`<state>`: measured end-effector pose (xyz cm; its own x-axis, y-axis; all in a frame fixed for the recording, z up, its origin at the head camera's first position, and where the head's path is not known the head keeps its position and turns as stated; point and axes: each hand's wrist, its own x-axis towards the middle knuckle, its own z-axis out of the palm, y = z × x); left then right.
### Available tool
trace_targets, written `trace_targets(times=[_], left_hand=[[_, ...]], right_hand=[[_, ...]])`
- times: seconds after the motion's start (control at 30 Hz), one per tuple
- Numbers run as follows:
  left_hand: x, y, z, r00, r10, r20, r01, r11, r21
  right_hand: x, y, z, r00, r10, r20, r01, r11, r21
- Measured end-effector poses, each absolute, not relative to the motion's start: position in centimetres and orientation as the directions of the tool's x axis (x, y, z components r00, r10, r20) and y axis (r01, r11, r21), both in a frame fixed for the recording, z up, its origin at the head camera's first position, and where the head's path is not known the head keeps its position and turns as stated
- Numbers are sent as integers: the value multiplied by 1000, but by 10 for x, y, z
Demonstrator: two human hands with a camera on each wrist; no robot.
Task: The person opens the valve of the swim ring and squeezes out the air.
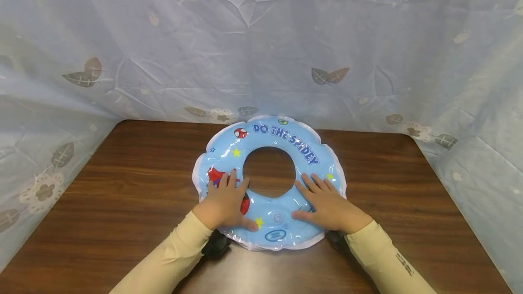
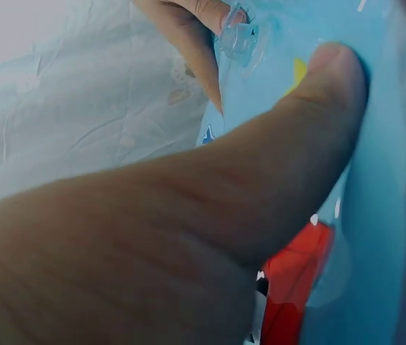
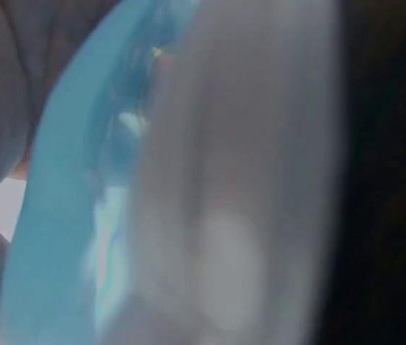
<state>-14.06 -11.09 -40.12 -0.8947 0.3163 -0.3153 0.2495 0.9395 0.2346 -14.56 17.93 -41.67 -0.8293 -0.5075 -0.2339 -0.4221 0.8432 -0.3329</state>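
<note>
A light blue inflated swim ring (image 1: 286, 126) with "DO THE SPIDEY" lettering lies on the table around its round central hole. My left hand (image 1: 226, 203) rests palm-down on its left side with fingers spread, over a red cartoon figure. On the right side my right hand (image 1: 328, 205) lies flat on the ring, fingers pointing up and left. Between the two thumbs sits a clear air valve (image 1: 277, 217), above an oval printed label. In the left wrist view the left thumb (image 2: 325, 72) presses on the blue vinyl near the valve (image 2: 238, 43). The right wrist view shows the ring's blurred pale seam edge (image 3: 231, 180) up close.
The dark brown wooden table (image 1: 135, 185) extends to both sides of the ring. A pale blue-grey curtain (image 1: 253, 49) with leaf and flower prints hangs behind the table and along both sides. A black wrist device (image 1: 215, 244) shows beneath the left wrist.
</note>
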Motion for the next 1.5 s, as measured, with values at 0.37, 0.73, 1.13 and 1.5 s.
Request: trace_targets(times=[0.37,0.73,1.13,1.5], left_hand=[[-146,-125,-391,-885,353,-303,261,916,305],[-151,-128,-398,-905,284,-318,205,944,259],[-149,-125,-399,-902,295,-316,232,947,224],[-143,-119,-394,-903,305,-303,237,941,241]], right_hand=[[-144,183,-412,-864,-472,-174,-398,853,-337],[-147,184,-409,-856,-466,-222,-383,862,-332],[-147,184,-412,-859,-466,-212,-381,858,-344],[-147,182,-413,-861,-456,-226,-370,865,-338]])
